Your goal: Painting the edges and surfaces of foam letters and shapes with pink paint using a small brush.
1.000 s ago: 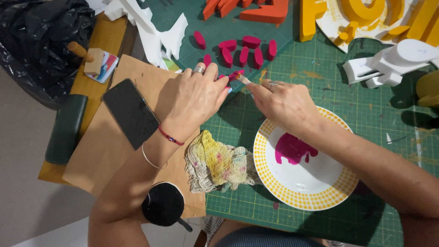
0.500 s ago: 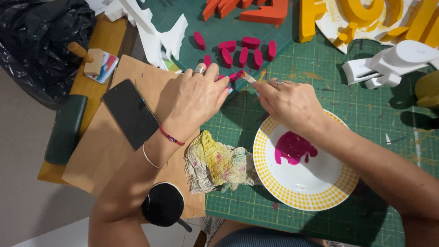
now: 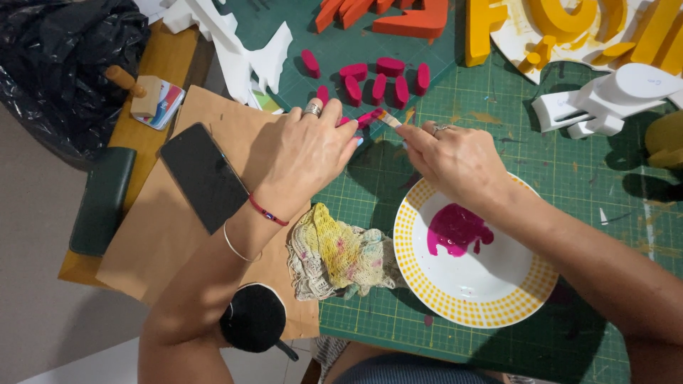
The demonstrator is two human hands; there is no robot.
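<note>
1. A green cutting mat (image 3: 498, 142) with a printed grid covers most of the desk, smudged here and there with paint.
2. A row of small pink pieces (image 3: 377, 82), rounded and matte like painted foam, lies at the far side of the mat.
3. The left hand (image 3: 309, 153) rests palm down, fingers curled, pinching one small pink piece (image 3: 361, 119) at its fingertips, just in front of that row. A ring sits on one finger and a red cord and thin bangle on the wrist.
4. The right hand (image 3: 452, 160) is closed around a thin paintbrush (image 3: 388, 118), whose pale ferrule and pink-loaded tip touch the held piece.
5. Just below the right wrist sits a round white plate (image 3: 427, 284) with a yellow checked rim and a glossy puddle of magenta paint (image 3: 457, 229).
6. A crumpled, loosely woven rag (image 3: 334, 259), yellowish with stains, lies beside the plate.
7. Brown kraft paper (image 3: 163, 249) under the left forearm carries a flat black phone (image 3: 203, 176).
8. Chunky orange letters (image 3: 398, 14), yellow letters (image 3: 569, 28) and white foam shapes (image 3: 605, 99) stand at the far edge.
</note>
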